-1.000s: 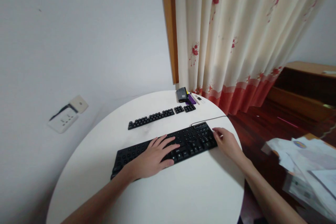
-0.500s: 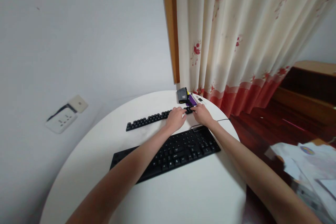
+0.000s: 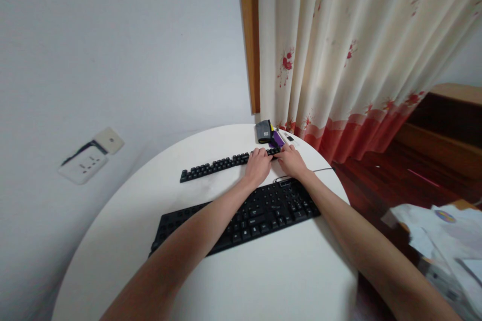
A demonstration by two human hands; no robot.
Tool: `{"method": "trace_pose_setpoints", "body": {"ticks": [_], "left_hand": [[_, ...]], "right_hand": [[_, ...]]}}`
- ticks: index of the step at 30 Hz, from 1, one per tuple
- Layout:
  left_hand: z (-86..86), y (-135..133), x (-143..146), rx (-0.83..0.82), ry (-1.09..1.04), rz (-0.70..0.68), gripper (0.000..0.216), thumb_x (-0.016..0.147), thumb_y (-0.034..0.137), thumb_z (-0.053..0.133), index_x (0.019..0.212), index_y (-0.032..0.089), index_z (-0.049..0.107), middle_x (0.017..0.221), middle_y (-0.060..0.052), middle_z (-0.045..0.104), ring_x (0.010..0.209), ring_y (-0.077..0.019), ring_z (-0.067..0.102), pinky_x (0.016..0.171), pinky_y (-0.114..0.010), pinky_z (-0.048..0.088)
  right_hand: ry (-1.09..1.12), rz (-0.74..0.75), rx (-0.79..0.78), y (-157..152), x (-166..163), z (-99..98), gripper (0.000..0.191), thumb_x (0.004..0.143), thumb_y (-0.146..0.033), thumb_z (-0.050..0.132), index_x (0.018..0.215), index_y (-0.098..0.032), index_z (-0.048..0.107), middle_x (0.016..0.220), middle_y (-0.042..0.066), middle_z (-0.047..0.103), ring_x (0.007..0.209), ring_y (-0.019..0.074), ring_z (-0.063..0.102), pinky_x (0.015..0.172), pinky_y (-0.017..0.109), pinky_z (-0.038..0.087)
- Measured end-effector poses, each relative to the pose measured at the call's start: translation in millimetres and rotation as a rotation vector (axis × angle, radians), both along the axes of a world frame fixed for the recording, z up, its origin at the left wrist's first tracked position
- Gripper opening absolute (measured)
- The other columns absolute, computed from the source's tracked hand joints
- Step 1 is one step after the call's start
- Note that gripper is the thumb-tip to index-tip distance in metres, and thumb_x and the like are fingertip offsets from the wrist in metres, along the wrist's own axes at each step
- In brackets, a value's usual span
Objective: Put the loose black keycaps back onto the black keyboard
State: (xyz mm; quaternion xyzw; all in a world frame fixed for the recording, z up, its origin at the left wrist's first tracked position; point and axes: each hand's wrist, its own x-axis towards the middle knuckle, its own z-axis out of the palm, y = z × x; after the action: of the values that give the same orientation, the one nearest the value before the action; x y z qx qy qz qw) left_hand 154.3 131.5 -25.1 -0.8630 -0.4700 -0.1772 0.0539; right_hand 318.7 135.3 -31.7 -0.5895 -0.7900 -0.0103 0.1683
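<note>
Left-hand grip [image 3: 258, 166]: fingers bent over the right part of a row of black keycaps [image 3: 211, 169]; whether they pinch any, I cannot tell.
Right-hand grip [image 3: 290, 160]: fingers curled at the row's right end, just beside the left hand; fingertips too small to tell if pinching.
Keycap row: slanting across the round white desk [image 3: 271, 271], beyond the keyboard and apart from it.
Black keyboard [image 3: 259, 215]: nearer the wearer, under the left forearm [image 3: 196, 235] and partly behind the right forearm [image 3: 350, 220].
Thin cable [image 3: 327, 169]: reaching the desk's right edge.
Desk's far edge: gray pouch [image 3: 264, 131] with a purple item [image 3: 278, 139] beside it.
Backdrop: pale wall [image 3: 131, 50], cream curtain [image 3: 324, 60] with red flowers.
</note>
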Motion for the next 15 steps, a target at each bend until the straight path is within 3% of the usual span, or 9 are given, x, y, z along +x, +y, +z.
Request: {"method": "trace_pose_setpoints", "body": {"ticks": [9, 15], "left_hand": [[1.1, 2, -1, -0.064, -0.012, -0.014, 0.022, 0.091, 0.022, 0.055, 0.089, 0.019, 0.076, 0.093, -0.010, 0.070, 0.100, -0.0266, 0.056, 0.091, -0.041, 0.042], [12.1, -4, -2, -0.083, -0.030, 0.009, 0.018, 0.087, 0.025, 0.061, 0.089, 0.020, 0.079, 0.087, -0.011, 0.074, 0.093, -0.0277, 0.063, 0.088, -0.041, 0.045]], "right_hand": [[0.074, 0.109, -0.010, -10, 6, 3.5, 0.013, 0.084, -0.019, 0.064, 0.087, -0.020, 0.076, 0.101, 0.007, 0.066, 0.101, 0.0213, 0.054, 0.090, 0.029, 0.040], [0.125, 0.084, -0.044, -11, 8, -3.7, 0.010, 0.081, -0.021, 0.066, 0.086, -0.019, 0.074, 0.091, 0.006, 0.070, 0.089, 0.0182, 0.061, 0.080, 0.025, 0.042]]}}
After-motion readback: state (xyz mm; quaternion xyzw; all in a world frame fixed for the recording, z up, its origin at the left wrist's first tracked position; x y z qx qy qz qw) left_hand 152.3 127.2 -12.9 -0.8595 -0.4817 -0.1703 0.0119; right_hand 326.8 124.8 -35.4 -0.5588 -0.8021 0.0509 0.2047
